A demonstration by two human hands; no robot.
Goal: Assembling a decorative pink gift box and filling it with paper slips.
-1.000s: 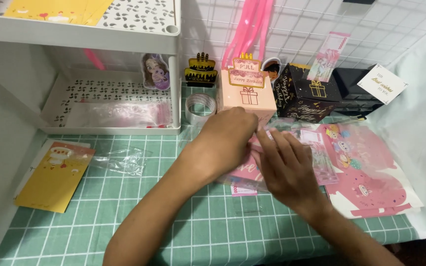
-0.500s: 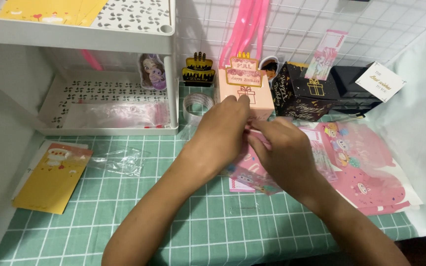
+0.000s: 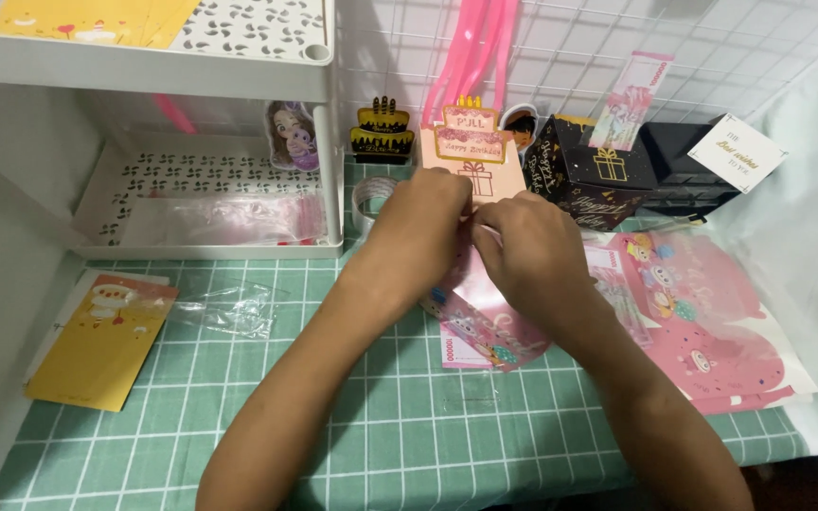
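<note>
Left hand (image 3: 423,222) and right hand (image 3: 527,251) pinch a pink card (image 3: 485,326) together, assembly unfinished; pink sheets (image 3: 712,322) wait at 3 o'clock.

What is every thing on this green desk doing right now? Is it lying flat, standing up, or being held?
Left hand: closed on the pink printed paper strip.
Right hand: pinching the same strip.
Pink printed paper strip: held up at its top, lower end on the green grid cutting mat.
Yellow card: lying flat.
Clear plastic sleeve: crumpled, lying flat.
Pink gift-shaped box: upright.
Black gift box: upright.
Tape roll: standing on edge.
</note>
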